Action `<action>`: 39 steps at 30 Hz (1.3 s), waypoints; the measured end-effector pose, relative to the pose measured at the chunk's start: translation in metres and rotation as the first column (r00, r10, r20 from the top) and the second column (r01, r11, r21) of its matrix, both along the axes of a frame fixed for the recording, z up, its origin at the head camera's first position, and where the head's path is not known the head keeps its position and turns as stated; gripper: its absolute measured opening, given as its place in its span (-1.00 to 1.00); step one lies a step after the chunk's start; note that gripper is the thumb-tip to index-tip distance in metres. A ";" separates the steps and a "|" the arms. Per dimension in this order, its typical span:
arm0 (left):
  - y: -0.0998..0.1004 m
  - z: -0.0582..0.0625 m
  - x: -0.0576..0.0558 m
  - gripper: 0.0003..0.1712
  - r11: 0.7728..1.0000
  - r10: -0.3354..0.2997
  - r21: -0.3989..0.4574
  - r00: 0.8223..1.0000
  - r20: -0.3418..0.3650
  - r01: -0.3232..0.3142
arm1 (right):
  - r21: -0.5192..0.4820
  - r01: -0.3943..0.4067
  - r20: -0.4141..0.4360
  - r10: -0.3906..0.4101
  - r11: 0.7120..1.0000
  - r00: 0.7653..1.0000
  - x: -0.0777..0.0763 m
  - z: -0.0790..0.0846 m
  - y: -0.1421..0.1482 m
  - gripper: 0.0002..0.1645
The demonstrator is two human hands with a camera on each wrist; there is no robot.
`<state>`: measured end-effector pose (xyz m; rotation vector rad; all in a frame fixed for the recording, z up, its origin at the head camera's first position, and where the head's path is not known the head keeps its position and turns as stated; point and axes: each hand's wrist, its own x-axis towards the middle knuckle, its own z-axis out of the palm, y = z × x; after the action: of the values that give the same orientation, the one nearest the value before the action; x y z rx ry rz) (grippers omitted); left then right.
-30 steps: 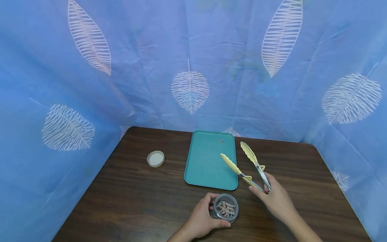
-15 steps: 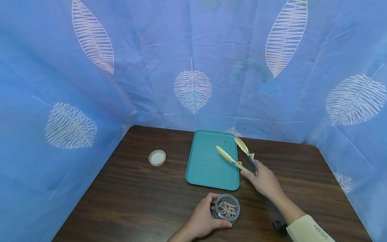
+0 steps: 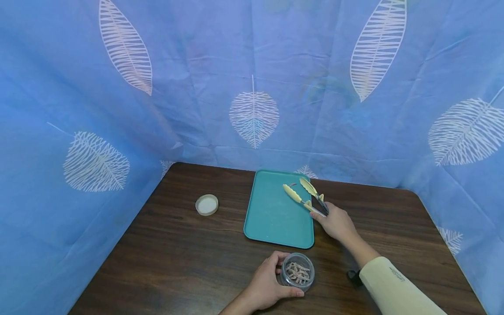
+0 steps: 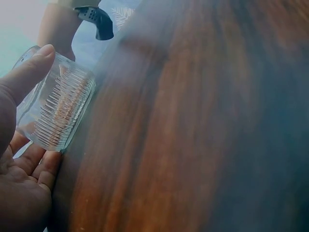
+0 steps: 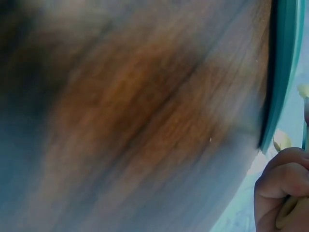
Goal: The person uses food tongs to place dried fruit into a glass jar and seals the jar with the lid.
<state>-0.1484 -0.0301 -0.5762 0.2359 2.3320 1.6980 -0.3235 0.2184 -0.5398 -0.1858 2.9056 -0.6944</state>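
Observation:
My left hand grips a clear jar near the front of the table, thumb on the near side and fingers behind. Several pale, curled strips lie inside. Seen from the left wrist, the jar has a ridged wall. My right hand holds tongs with cream scalloped heads and metal arms. Their spread heads are over the right part of a teal tray, close to a small pinkish piece on it. In the right wrist view the curled fingers are partly cut off.
A round lid with a white inside lies left of the tray on the dark wooden table. Blue cloth with white leaf prints surrounds the table's back and sides. A black device sits at the right wrist.
My right hand has carried the tongs forward and left, from beside the tray to over it, near the small piece. The left hand keeps its hold on the jar; the view shifts slightly.

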 end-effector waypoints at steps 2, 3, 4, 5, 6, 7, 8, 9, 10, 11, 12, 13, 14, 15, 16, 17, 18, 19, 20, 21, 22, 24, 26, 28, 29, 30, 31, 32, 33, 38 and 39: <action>0.000 0.000 0.001 -0.12 1.000 0.000 0.009 1.000 0.005 0.000 | 0.006 0.001 0.003 -0.001 1.000 1.000 -0.003 -0.001 -0.001 0.07; 0.000 0.000 0.001 -0.12 1.000 -0.001 0.013 1.000 0.007 0.001 | 0.010 0.002 0.003 -0.002 1.000 1.000 -0.004 -0.002 -0.001 0.06; 0.001 0.000 0.001 -0.13 1.000 -0.002 0.018 1.000 0.011 0.001 | 0.013 0.004 0.002 -0.004 1.000 1.000 -0.006 -0.003 -0.002 0.04; 0.001 0.000 0.001 -0.13 1.000 -0.001 0.021 1.000 0.015 0.001 | 0.015 0.006 0.001 -0.006 1.000 1.000 -0.007 -0.003 -0.002 0.03; 0.001 -0.001 0.001 -0.13 1.000 0.000 0.022 1.000 0.018 0.000 | 0.018 0.010 0.000 -0.010 1.000 1.000 -0.008 -0.003 -0.002 0.02; 0.001 -0.001 0.001 -0.13 1.000 0.000 0.021 1.000 0.019 -0.001 | 0.022 0.014 -0.003 -0.014 1.000 1.000 -0.009 -0.004 -0.003 0.01; 0.002 -0.001 0.001 -0.13 1.000 0.002 0.019 1.000 0.022 -0.002 | 0.030 0.018 -0.005 -0.018 0.999 1.000 -0.010 -0.004 -0.003 0.00; 0.002 -0.002 0.001 -0.13 1.000 0.004 0.015 1.000 0.025 -0.004 | 0.039 0.021 -0.009 -0.021 0.999 1.000 -0.011 -0.004 -0.003 0.00; 0.002 -0.002 0.001 -0.13 1.000 0.005 0.014 1.000 0.027 -0.006 | 0.050 0.024 -0.012 -0.023 0.998 1.000 -0.012 -0.004 -0.003 -0.01; 0.002 -0.002 0.001 -0.13 1.000 0.007 0.012 1.000 0.027 -0.007 | 0.062 0.025 -0.016 -0.024 0.998 1.000 -0.012 -0.004 -0.003 -0.01; 0.002 -0.002 0.000 -0.13 1.000 0.006 0.012 1.000 0.023 -0.006 | 0.072 0.026 -0.019 -0.025 0.997 1.000 -0.013 -0.004 -0.003 -0.02; 0.002 -0.003 0.000 -0.13 1.000 0.005 0.013 1.000 0.020 -0.005 | 0.082 0.027 -0.021 -0.025 0.996 0.999 -0.013 -0.003 -0.003 -0.03; 0.002 -0.003 0.000 -0.13 1.000 0.004 0.014 1.000 0.017 -0.004 | 0.089 0.027 -0.022 -0.026 0.996 0.999 -0.014 -0.003 -0.003 -0.04; 0.002 -0.003 0.000 -0.12 1.000 0.002 0.015 1.000 0.013 -0.002 | 0.094 0.028 -0.023 -0.026 0.995 0.999 -0.014 -0.003 -0.003 -0.05; 0.002 -0.003 0.000 -0.12 1.000 0.001 0.017 1.000 0.011 -0.001 | 0.096 0.028 -0.025 -0.026 0.995 0.999 -0.014 -0.003 -0.003 -0.07; 0.002 -0.003 -0.001 -0.12 1.000 0.000 0.017 1.000 0.008 0.000 | 0.097 0.027 -0.026 -0.025 0.995 0.999 -0.014 -0.003 -0.003 -0.08; 0.002 -0.003 -0.001 -0.12 1.000 -0.001 0.018 1.000 0.008 0.001 | 0.096 0.028 -0.027 -0.025 0.995 0.999 -0.014 -0.002 -0.002 -0.09; 0.002 -0.004 -0.001 -0.12 1.000 -0.001 0.019 1.000 0.009 0.001 | 0.097 0.027 -0.030 -0.024 0.995 0.999 -0.014 -0.002 -0.002 -0.10; 0.002 -0.004 -0.001 -0.12 1.000 0.000 0.020 1.000 0.012 0.000 | 0.098 0.029 -0.033 -0.025 0.995 0.999 -0.014 -0.001 -0.002 -0.11; 0.002 -0.004 -0.001 -0.13 1.000 0.000 0.021 1.000 0.015 0.000 | 0.099 0.029 -0.036 -0.026 0.995 0.999 -0.014 -0.001 -0.002 -0.12; 0.002 -0.003 -0.002 -0.13 1.000 -0.001 0.022 1.000 0.014 0.001 | 0.100 0.029 -0.038 -0.026 0.995 0.999 -0.014 0.000 -0.001 -0.14; 0.001 -0.002 -0.001 -0.13 1.000 -0.005 0.025 1.000 0.009 0.005 | 0.104 0.028 -0.044 -0.023 0.994 0.999 -0.014 0.001 -0.001 -0.16; 0.001 -0.001 0.000 -0.13 1.000 -0.006 0.028 1.000 0.003 0.006 | 0.110 0.025 -0.049 -0.020 0.994 0.999 -0.015 0.002 -0.001 -0.18; 0.000 0.000 0.000 -0.13 1.000 -0.007 0.027 1.000 -0.003 0.007 | 0.116 0.023 -0.054 -0.016 0.993 0.998 -0.017 0.002 -0.001 -0.19; 0.000 0.000 0.000 -0.13 1.000 -0.006 0.027 1.000 -0.003 0.006 | 0.119 0.021 -0.057 -0.015 0.993 0.998 -0.017 0.001 -0.002 -0.20; 0.000 0.000 0.000 -0.13 1.000 -0.005 0.023 1.000 -0.004 0.005 | 0.122 0.021 -0.060 -0.013 0.992 0.998 -0.018 0.001 -0.002 -0.20; 0.000 -0.001 0.000 -0.13 1.000 -0.003 0.020 1.000 -0.002 0.003 | 0.123 0.021 -0.062 -0.013 0.992 0.998 -0.018 0.001 -0.002 -0.21; 0.000 -0.001 -0.001 -0.13 1.000 -0.001 0.016 1.000 0.000 0.001 | 0.126 0.021 -0.066 -0.013 0.992 0.998 -0.019 0.000 -0.002 -0.22; 0.000 -0.002 -0.001 -0.13 1.000 0.001 0.013 1.000 0.004 -0.001 | 0.128 0.022 -0.069 -0.013 0.992 0.998 -0.020 -0.001 -0.002 -0.23; 0.001 -0.004 -0.003 -0.13 1.000 0.006 0.008 1.000 0.020 -0.006 | 0.135 0.020 -0.082 -0.009 0.991 0.997 -0.018 0.000 -0.002 -0.25; 0.001 -0.004 -0.003 -0.13 1.000 0.007 0.008 1.000 0.021 -0.007 | 0.133 0.022 -0.083 -0.011 0.991 0.997 -0.017 0.001 -0.002 -0.25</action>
<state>-0.1510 -0.0292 -0.5800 0.2106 2.3136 1.7052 -0.3408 0.2169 -0.5393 -0.1795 3.0217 -0.5034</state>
